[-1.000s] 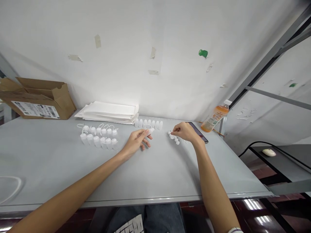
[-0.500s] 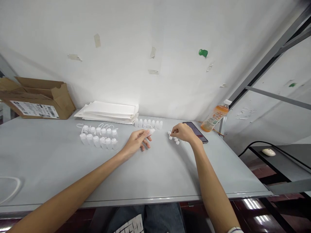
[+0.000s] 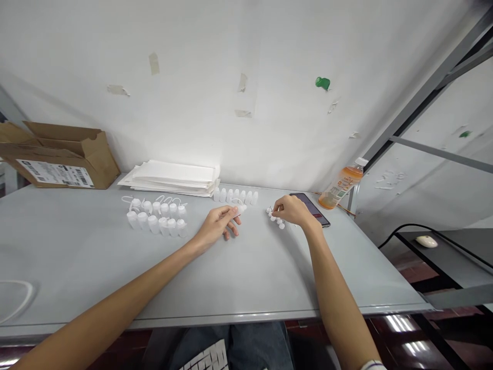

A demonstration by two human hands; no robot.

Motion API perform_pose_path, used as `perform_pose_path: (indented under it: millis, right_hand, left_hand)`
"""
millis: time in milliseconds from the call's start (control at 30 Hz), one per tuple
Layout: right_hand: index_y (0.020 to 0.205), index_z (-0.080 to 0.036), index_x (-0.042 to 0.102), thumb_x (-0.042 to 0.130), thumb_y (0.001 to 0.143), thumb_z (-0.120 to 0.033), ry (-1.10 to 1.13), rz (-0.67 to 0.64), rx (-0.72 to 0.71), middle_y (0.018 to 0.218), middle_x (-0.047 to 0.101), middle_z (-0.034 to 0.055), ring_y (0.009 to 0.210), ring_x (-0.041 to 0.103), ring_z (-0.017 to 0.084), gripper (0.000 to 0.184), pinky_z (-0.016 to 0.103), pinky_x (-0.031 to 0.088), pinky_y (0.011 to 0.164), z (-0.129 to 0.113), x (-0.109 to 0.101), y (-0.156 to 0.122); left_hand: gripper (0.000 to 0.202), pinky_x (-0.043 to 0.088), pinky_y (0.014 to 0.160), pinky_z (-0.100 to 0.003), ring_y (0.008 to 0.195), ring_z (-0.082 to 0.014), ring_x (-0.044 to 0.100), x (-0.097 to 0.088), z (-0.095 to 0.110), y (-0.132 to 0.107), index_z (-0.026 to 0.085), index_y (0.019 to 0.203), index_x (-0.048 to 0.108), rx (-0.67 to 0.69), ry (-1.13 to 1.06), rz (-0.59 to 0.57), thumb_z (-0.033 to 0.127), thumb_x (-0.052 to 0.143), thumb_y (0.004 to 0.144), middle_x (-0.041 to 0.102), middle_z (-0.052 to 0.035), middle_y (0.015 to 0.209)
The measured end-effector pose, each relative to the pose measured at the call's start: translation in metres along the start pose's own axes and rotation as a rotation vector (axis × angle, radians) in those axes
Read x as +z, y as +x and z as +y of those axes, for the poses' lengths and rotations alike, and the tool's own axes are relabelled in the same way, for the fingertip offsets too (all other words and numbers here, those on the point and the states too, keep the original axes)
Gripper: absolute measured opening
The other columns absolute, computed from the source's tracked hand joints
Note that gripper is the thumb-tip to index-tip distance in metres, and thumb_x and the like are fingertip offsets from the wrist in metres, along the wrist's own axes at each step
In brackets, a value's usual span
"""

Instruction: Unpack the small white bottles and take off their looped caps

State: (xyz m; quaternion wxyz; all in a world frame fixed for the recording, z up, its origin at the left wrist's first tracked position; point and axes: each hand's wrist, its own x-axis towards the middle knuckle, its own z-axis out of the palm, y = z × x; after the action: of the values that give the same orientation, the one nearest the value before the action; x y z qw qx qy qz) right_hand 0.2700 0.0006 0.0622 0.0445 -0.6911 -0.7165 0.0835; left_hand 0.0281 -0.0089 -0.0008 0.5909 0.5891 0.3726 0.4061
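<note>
Evidently, a small white bottle [image 3: 239,208] is grasped by the left grip [image 3: 215,226], held in a firm pinch with its narrow end pointing away from the palm and left exposed, apparently so that this end stays free. The right grip [image 3: 295,210] is curled down onto a small cluster of white caps [image 3: 276,218], though whether a cap is actually clasped cannot be told. Both grips are kept low over the counter [image 3: 77,267], a short way apart, seemingly so that the small pieces stay within easy reach. Just behind the left grip, a row of upright bottles [image 3: 234,196] is lined up, and further left, two rows of tethered bottles [image 3: 154,224] are set out, probably so that each can be picked up singly. A phone [image 3: 313,209] lies just behind the right grip, and stacked papers [image 3: 173,178], a cardboard box [image 3: 63,159] and an orange drink bottle [image 3: 341,182] are kept back, out of the way.
</note>
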Motion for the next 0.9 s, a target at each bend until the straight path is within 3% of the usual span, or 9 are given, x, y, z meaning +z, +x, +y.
perform_pose_path:
  millis: [200,333,467,633,767,900]
  right_hand:
    - [0.072,-0.020,0.071,0.064,0.075,-0.023,0.038,-0.001,-0.031,0.074,0.071,0.0014,0.070,0.059,0.014,0.009,0.025,0.031,0.057,0.000,0.000,-0.001]
    - [0.072,-0.020,0.071,0.062,0.077,-0.025,0.098,0.076,-0.074,0.071,0.070,0.0012,0.068,0.058,0.014,0.012,0.025,0.033,0.058,0.004,0.002,0.001]
    - [0.074,-0.018,0.071,0.059,0.081,-0.029,0.326,0.173,-0.189,0.070,0.067,0.0018,0.063,0.056,0.013,0.018,0.024,0.037,0.058,-0.001,0.003,0.000]
    - [0.088,-0.015,0.071,0.063,0.079,-0.040,0.695,0.015,-0.300,0.072,0.065,0.0019,0.048,0.048,0.008,0.028,0.022,0.037,0.046,-0.031,0.010,-0.008]
    - [0.084,-0.015,0.068,0.063,0.080,-0.047,0.818,-0.013,-0.354,0.073,0.064,0.0021,0.044,0.047,0.007,0.033,0.022,0.038,0.044,-0.050,0.021,-0.010]
    - [0.087,-0.015,0.068,0.062,0.081,-0.047,0.875,-0.017,-0.360,0.076,0.067,0.0032,0.044,0.050,0.007,0.033,0.022,0.041,0.046,-0.053,0.027,-0.008]
  left_hand:
    - [0.044,0.043,0.040,-0.021,0.058,-0.0145,0.065,0.000,0.002,0.000,0.014,0.086,0.061,-0.004,-0.003,0.006,0.058,0.058,0.084,0.061,-0.0054,0.086]
    - [0.042,0.043,0.040,-0.020,0.058,-0.0140,0.065,0.001,0.003,-0.001,0.014,0.088,0.062,-0.003,0.012,0.009,0.056,0.059,0.083,0.061,-0.0050,0.085]
    - [0.041,0.043,0.040,-0.020,0.057,-0.0135,0.064,0.001,0.001,0.000,0.014,0.092,0.062,0.002,0.035,0.011,0.055,0.060,0.083,0.060,-0.0037,0.082]
    - [0.042,0.044,0.041,-0.021,0.056,-0.0136,0.063,0.000,0.000,0.000,0.015,0.093,0.060,0.021,0.065,0.008,0.056,0.059,0.083,0.058,-0.0026,0.080]
    - [0.041,0.044,0.042,-0.021,0.057,-0.0130,0.063,0.001,0.001,-0.001,0.015,0.091,0.059,0.023,0.086,0.024,0.056,0.058,0.084,0.058,-0.0026,0.080]
    - [0.042,0.043,0.041,-0.021,0.056,-0.0131,0.062,0.000,0.002,-0.001,0.015,0.096,0.060,0.039,0.096,0.033,0.056,0.058,0.083,0.057,-0.0021,0.079]
